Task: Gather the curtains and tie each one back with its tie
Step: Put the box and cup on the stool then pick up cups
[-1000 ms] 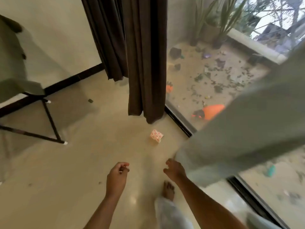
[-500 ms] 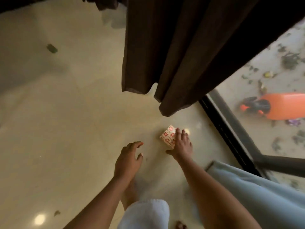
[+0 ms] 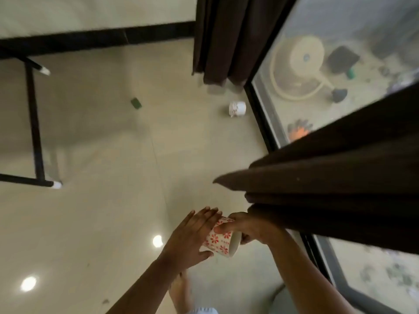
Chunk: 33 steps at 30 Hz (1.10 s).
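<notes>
Hands enclose seemingly rolled tie.

Right hand, gripping the roll, is hemmed in at 3 o'clock: curtain drapes onto it, glass behind. Left hand lies flat on the roll; open floor from 8 to 12. Black legs well off at 10. Second roll at 12, far curtain beyond.

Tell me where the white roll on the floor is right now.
Head view, upper middle: the white roll lies on the floor just left of the black window frame, below the hem of the far brown curtain.
</notes>
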Motion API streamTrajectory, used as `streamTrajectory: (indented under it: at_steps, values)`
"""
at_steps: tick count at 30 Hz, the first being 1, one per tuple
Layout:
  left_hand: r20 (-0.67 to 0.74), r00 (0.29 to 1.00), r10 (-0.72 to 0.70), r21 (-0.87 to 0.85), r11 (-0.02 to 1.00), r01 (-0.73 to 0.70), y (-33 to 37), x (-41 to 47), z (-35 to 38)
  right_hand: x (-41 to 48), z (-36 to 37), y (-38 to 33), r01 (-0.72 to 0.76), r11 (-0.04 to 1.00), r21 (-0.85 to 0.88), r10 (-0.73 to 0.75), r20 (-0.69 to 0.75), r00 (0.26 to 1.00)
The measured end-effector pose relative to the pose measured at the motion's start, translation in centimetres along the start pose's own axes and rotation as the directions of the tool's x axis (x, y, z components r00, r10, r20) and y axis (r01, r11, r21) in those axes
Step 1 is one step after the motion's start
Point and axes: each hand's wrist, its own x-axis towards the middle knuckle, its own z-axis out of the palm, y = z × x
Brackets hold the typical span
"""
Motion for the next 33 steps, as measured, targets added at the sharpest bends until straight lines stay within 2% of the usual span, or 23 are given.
streamTrajectory:
  at_steps: [2,4,6,7,8,10,12,16,19,23,26,30,33]
  values:
    - [-0.202,0.978,-0.062,-0.108,0.993,0.040,-1.1,0.8,-4.5,-2.7,-0.4,-5.8,0.000,1.000,-0.024,0.001,0.034,0.999]
    - [-0.308,0.926,-0.218,-0.226,0.962,0.151,-3.1,2.0,-8.4,-4.2,-1.5,-10.8,0.068,0.985,0.156,-0.073,0.026,0.997]
    - [-0.324,0.820,-0.472,-0.384,0.858,0.342,-5.6,3.3,-11.6,-4.4,-3.1,-15.3,0.143,0.903,0.405,-0.149,-0.017,0.989]
    - [-0.325,0.747,-0.580,-0.466,0.785,0.408,-6.8,4.0,-12.8,-3.6,-4.0,-17.2,0.193,0.860,0.472,-0.178,-0.077,0.981]
    - [-0.330,0.678,-0.657,-0.533,0.722,0.440,-8.0,4.8,-13.7,-2.4,-5.0,-19.1,0.247,0.840,0.484,-0.187,-0.169,0.968]
    - [-0.326,0.576,-0.750,-0.632,0.625,0.457,-10.4,7.1,-14.8,0.9,-7.4,-21.8,0.295,0.883,0.366,-0.151,-0.374,0.915]
    - [-0.325,0.531,-0.783,-0.684,0.582,0.439,-12.5,9.6,-15.2,4.6,-9.9,-23.0,0.262,0.946,0.189,-0.135,-0.506,0.852]
    - [-0.281,0.550,-0.787,-0.699,0.560,0.444,-16.0,14.4,-14.9,10.8,-15.5,-23.1,0.051,0.992,-0.113,-0.110,-0.609,0.786]
    - [-0.236,0.563,-0.792,-0.717,0.533,0.449,-18.6,17.9,-13.9,14.1,-19.3,-23.7,-0.051,0.937,-0.344,-0.203,-0.660,0.723]
    - [-0.222,0.539,-0.813,-0.745,0.498,0.444,-22.3,22.4,-11.6,18.4,-23.6,-24.8,-0.144,0.830,-0.540,-0.333,-0.685,0.648]
    - [-0.232,0.529,-0.816,-0.708,0.515,0.483,-25.1,25.4,-9.4,22.0,-26.1,-25.2,-0.205,0.723,-0.660,-0.401,-0.641,0.655]
    - [-0.178,0.589,-0.788,-0.721,0.512,0.467,-28.7,28.7,-7.3,26.8,-28.6,-24.8,-0.274,0.656,-0.704,-0.401,-0.632,0.663]
    - [-0.146,0.608,-0.780,-0.750,0.488,0.446,-30.9,30.1,-6.7,29.2,-29.8,-24.8,-0.332,0.579,-0.745,-0.415,-0.620,0.666]
